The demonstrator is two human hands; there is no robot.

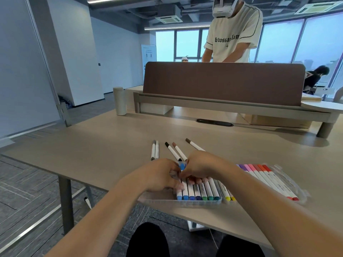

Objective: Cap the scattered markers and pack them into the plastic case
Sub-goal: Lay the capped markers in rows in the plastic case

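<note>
A clear plastic case (185,202) lies open at the table's near edge. Its left half holds a row of capped blue and green markers (201,193); its right half (289,180) holds yellow, purple, pink and red ones. My left hand (161,175) rests at the left end of the row, fingers curled on the leftmost markers. My right hand (202,166) lies over the row's far end, fingertips pressing on the markers. Behind the case lie loose markers: two grey ones (155,150), a black one (172,151), a brown-pink one (179,150) and a brown one (194,144).
A raised monitor shelf (232,106) with a brown divider panel (222,80) spans the far side of the table. A pale cylinder (119,101) stands at the far left. A person stands behind the divider. The table's near edge runs just under the case.
</note>
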